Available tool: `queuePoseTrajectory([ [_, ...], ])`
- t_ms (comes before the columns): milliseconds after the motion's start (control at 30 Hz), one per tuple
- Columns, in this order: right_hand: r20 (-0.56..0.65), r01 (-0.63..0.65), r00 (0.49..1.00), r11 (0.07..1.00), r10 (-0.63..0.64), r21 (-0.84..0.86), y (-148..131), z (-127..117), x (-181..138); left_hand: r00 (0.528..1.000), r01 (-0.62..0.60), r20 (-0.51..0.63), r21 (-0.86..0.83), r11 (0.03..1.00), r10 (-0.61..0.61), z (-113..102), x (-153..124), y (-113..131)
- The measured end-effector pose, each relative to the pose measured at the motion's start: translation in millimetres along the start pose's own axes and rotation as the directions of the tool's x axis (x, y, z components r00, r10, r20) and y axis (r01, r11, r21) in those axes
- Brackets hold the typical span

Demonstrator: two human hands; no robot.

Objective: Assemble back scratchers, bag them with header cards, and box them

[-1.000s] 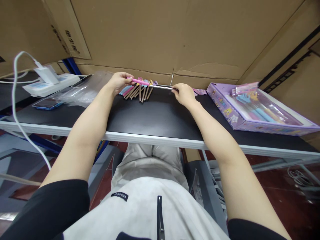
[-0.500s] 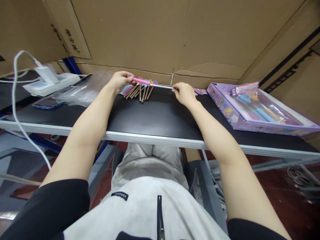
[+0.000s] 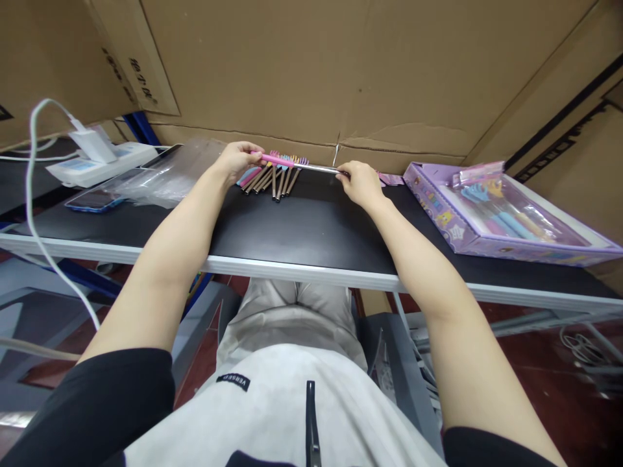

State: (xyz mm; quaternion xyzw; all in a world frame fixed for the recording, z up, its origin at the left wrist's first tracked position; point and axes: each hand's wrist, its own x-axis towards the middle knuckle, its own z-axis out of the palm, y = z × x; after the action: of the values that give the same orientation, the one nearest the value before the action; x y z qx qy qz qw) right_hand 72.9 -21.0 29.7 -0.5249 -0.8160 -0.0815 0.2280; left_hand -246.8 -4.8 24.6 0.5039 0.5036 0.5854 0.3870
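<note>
A telescopic back scratcher with a pink handle and a shiny metal rod stretches between my hands, above the back of the dark table. My left hand pinches the handle's left end. At the other side, my right hand is closed around the far end of the rod and hides it. Just behind and below the scratcher lies a fanned pile of brownish metal rods with pink, orange, blue and purple claw heads. Blue and pink handle-like pieces lie beside them, close to my left hand.
At right stands an open purple display box with packaged scratchers. Clear plastic bags, a phone and a white power strip with a cable occupy the left. Cardboard walls enclose the back; pink packaging lies beyond my right hand.
Both hands keep their hold on the back scratcher. The scratcher's pink handle slopes down slightly more toward the rod; otherwise the view has barely shifted.
</note>
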Motion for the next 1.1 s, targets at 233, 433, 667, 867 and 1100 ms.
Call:
queuePoseTrajectory([
  [233,-0.029,0.032,0.999,0.996,-0.03,0.077,6.4,5.3,3.0,0.999,0.006,0.053,-0.042,0.999,-0.003,3.8,-2.9,-0.5],
  [433,-0.015,0.059,0.998,0.99,-0.058,0.126,6.1,4.7,4.0,0.998,0.025,0.064,-0.087,0.996,-0.019,9.5,-9.3,2.2],
  [667,-0.024,0.097,0.995,0.991,-0.095,0.091,6.0,0.9,1.6,0.996,0.052,0.074,-0.116,0.992,-0.044,9.0,-8.7,2.7],
  [867,-0.034,0.152,0.988,0.986,-0.149,0.072,7.0,-0.1,1.3,0.997,-0.004,0.078,-0.07,0.998,0.009,8.1,-10.0,2.4],
  [1100,-0.024,0.174,0.985,0.984,-0.174,0.036,13.8,-1.5,2.9,0.996,-0.055,0.064,-0.068,0.996,0.059,13.0,-8.1,3.7],
])
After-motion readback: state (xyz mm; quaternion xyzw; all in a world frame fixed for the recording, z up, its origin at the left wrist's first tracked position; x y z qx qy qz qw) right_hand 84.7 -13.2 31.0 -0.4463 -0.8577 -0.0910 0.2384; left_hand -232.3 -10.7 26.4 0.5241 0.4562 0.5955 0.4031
